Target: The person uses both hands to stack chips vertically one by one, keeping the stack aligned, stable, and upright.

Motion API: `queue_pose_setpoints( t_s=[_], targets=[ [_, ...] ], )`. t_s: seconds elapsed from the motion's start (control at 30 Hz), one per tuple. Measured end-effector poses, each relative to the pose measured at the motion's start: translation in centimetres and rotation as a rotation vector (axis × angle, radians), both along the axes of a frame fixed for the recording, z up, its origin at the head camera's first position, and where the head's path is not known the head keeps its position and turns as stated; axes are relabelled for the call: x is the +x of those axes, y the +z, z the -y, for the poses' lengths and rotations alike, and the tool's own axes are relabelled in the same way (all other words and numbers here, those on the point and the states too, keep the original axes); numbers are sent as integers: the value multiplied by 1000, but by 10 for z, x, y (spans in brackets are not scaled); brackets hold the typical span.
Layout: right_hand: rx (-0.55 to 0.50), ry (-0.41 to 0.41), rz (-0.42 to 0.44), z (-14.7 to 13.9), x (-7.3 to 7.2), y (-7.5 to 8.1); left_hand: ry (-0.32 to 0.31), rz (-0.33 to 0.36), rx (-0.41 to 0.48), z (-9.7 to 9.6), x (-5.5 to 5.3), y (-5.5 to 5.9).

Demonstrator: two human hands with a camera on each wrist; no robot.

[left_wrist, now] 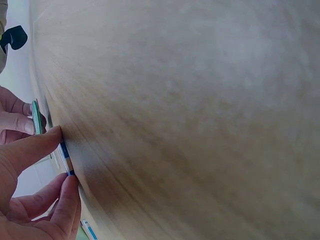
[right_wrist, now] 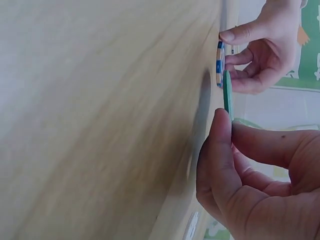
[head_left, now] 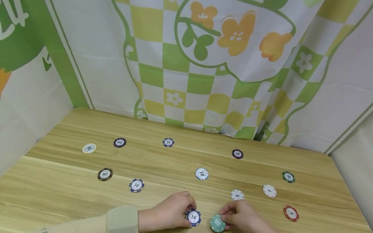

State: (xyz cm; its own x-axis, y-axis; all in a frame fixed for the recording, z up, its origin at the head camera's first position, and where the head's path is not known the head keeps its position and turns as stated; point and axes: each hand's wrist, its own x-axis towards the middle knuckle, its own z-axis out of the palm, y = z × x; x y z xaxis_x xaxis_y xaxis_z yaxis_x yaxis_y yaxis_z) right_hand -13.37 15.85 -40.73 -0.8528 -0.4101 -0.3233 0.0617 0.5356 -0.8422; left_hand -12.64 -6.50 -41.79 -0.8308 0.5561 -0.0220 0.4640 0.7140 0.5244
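Observation:
Near the front of the wooden table, my left hand (head_left: 170, 212) grips a blue poker chip (head_left: 193, 217) marked 10 by its edges, thumb on one side and fingers on the other. The left wrist view shows this chip (left_wrist: 66, 159) edge-on, low at the tabletop. Just to its right, my right hand (head_left: 247, 221) pinches a green poker chip (head_left: 217, 223) marked 20 between thumb and fingers. Seen edge-on in the right wrist view, the green chip (right_wrist: 228, 95) is held a little above the table, with its shadow beneath. A small gap separates the two chips in the head view.
Several chips lie spread over the table (head_left: 54, 193): a white chip (head_left: 237, 195) just beyond my right hand, a light blue one (head_left: 202, 174), a red one (head_left: 291, 213) at right, a black one (head_left: 104, 174) at left. A patterned curtain (head_left: 209, 84) hangs behind.

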Motion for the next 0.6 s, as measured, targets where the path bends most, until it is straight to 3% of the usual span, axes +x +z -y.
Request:
queue_pose_setpoints(
  t_s=[0.6],
  targets=[
    [-97,-8,23,25,-1,-1,-11,-3,24,1,-1,1]
  ],
)
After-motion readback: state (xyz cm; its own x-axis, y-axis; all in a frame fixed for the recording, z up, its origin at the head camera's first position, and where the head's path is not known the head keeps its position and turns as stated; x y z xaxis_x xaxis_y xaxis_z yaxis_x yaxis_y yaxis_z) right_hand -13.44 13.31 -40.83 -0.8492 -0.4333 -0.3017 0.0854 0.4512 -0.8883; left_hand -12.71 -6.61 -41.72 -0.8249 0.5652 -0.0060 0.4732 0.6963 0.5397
